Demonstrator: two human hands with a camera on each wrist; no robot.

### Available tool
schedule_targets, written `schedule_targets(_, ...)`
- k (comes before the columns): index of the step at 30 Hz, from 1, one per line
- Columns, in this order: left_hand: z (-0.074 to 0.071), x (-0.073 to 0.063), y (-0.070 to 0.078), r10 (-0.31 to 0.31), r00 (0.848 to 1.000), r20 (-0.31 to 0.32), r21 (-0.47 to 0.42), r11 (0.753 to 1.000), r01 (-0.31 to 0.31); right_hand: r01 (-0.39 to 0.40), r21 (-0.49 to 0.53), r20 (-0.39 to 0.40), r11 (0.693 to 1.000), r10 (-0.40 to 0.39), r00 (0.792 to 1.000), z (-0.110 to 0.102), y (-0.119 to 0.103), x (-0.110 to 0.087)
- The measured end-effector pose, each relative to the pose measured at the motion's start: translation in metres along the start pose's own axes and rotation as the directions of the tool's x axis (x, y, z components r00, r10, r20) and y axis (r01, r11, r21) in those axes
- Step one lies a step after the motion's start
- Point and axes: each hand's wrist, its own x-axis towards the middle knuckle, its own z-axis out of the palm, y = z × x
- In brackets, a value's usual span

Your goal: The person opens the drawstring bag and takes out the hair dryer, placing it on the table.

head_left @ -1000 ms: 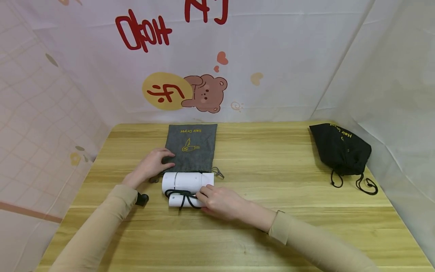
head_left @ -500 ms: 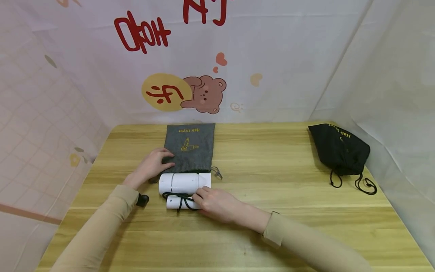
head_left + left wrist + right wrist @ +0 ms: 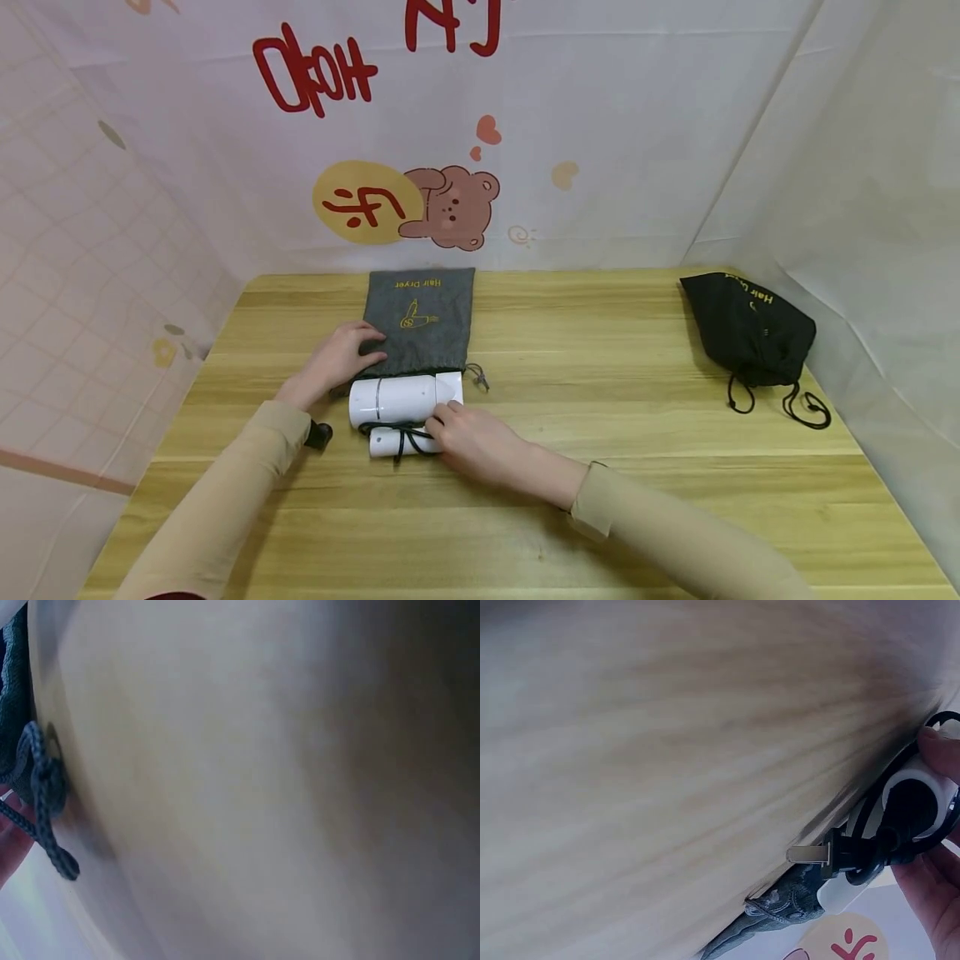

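Clasped by the right grip (image 3: 480,443) and just left of it, the white hair dryer (image 3: 401,400) now sits slightly farther forward, apparently lined up against the grey pouch (image 3: 442,340) beneath the left grip's (image 3: 336,360) spread fingers.

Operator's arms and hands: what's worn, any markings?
Plain beige sleeves, left sleeve and right sleeve, no markings visible. A small black rounded piece sticks out by the left cuff. Left hand and right hand are ungloved.
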Motion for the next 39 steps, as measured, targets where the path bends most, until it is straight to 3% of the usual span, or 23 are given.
schedule_targets(12,0.0,-0.002,0.0,-0.014,1.0,0.011,0.009,1.0,0.014,-0.039,-0.001,0.075,0.999,0.039,0.996,-0.002,-0.002,0.005)
schedule_targets(25,0.001,0.003,-0.008,0.012,1.0,0.004,0.016,1.0,-0.012,-0.094,-0.063,0.079,0.994,0.099,0.992,-0.001,-0.013,0.011)
schedule_targets(33,-0.003,0.005,-0.01,0.039,0.999,0.019,0.005,0.999,-0.039,-0.086,-0.105,0.075,0.991,0.094,0.993,-0.001,-0.015,0.014)
schedule_targets(39,-0.011,0.003,-0.003,-0.013,1.0,0.017,-0.056,0.998,0.014,-0.082,-0.086,0.055,0.993,0.087,0.995,-0.006,-0.015,0.008)
